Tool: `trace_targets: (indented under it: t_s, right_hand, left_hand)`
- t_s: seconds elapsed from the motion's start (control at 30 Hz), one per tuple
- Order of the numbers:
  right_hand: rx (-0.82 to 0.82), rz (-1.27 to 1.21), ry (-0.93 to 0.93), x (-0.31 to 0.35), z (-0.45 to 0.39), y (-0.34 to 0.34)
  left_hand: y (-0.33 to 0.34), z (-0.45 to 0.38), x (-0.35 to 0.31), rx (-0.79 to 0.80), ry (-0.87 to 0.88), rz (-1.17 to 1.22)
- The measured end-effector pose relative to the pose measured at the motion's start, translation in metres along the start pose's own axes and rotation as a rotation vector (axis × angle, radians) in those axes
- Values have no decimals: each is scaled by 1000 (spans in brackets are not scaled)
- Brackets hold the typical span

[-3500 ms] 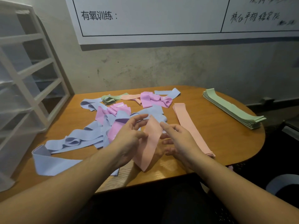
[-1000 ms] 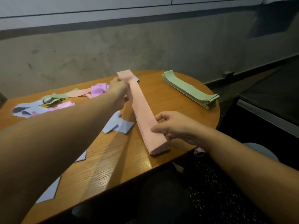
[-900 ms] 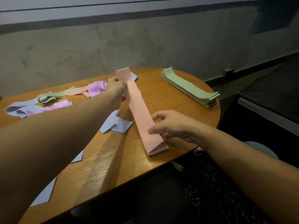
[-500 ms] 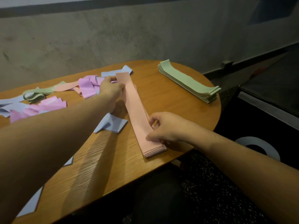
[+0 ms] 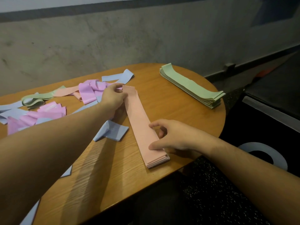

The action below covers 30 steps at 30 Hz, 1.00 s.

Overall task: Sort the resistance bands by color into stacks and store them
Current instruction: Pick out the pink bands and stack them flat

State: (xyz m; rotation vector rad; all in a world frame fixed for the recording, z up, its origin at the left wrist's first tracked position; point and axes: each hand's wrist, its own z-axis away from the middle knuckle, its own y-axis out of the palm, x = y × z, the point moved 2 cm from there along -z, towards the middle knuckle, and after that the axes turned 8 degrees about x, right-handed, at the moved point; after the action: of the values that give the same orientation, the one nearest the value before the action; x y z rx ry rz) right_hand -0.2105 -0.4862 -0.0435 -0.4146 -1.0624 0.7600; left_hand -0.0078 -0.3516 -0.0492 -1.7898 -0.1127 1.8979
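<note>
A flat stack of peach bands (image 5: 140, 122) lies lengthwise on the round wooden table (image 5: 113, 169). My left hand (image 5: 112, 97) pinches the far end of the top peach band. My right hand (image 5: 172, 138) is at the stack's near end, with its thumb pressed on top and its fingers curled over the right edge. A neat green stack (image 5: 191, 86) sits at the far right. Loose bands lie at the left: purple (image 5: 88, 92), pink (image 5: 42, 113), blue (image 5: 119, 77), green (image 5: 35, 99), and a peach one (image 5: 66, 92). A folded blue band (image 5: 113, 131) lies beside the peach stack.
The concrete wall (image 5: 146, 38) runs right behind the table. The table's rounded edge drops off close to my right hand. Past it, a white ring-shaped object (image 5: 276, 158) sits on the dark speckled floor, and a dark block (image 5: 276, 95) stands at the right.
The peach band, lifted at its far end a second ago, now lies flat on the peach stack. My left hand came down with it, and my right hand stayed at the near end.
</note>
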Motion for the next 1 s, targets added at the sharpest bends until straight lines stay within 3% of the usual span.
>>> trace_targets:
  t_s: [0.1, 0.33, 0.5, 0.6, 0.8, 1.0]
  right_hand:
    - [2, -13, -7, -1, -2, -2]
    - [5, -58, -16, -6, -9, -4]
    - [-179, -203, -29, -8, -18, -11]
    - [-275, -342, -44, -6, -33, -18]
    - [-355, -446, -62, 4, -78, -32]
    - [-334, -419, -44, 27, -122, -41]
  left_hand:
    - [1, -2, 2, 27, -23, 28]
    - [3, -5, 7, -19, -11, -166]
    - [-5, 1, 1, -1, 16, -356]
    - [-6, 1, -3, 106, 13, -474]
    - [-2, 5, -9, 258, -196, -251]
    - [-1, 5, -6, 309, -260, -170]
